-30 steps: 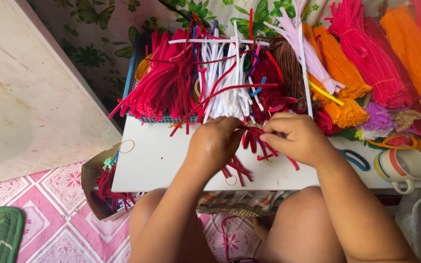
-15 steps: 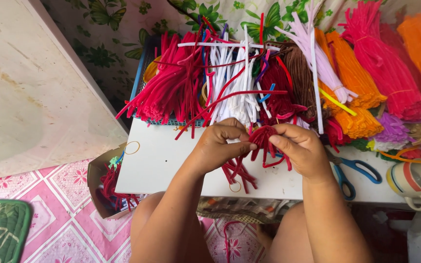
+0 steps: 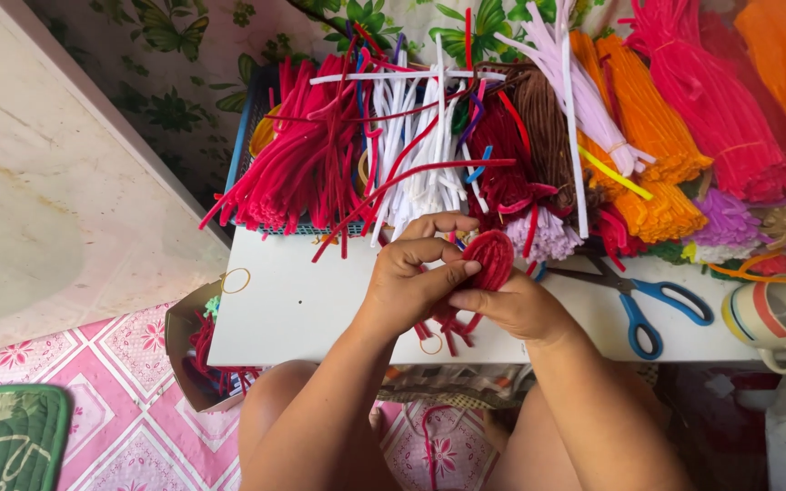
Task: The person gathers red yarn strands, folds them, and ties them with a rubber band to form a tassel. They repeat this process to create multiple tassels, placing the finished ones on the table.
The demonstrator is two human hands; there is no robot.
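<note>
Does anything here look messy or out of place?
Mostly tidy bundles, but loose red stems stick out crosswise over the white stems, and a stray rubber band lies alone near the white table's left edge.

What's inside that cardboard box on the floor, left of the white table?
The cardboard box holds red fuzzy stems, with something green at its top edge. The white table covers the rest of its inside.

A home craft corner.
Bundled pipe cleaners point(image 3: 684, 118) in many colours crowd a low white table point(image 3: 311, 309) with scissors point(image 3: 639, 295) and a mug point(image 3: 775, 318), above a pink patterned floor mat point(image 3: 111, 400) and floral cloth point(image 3: 184, 64).
</note>
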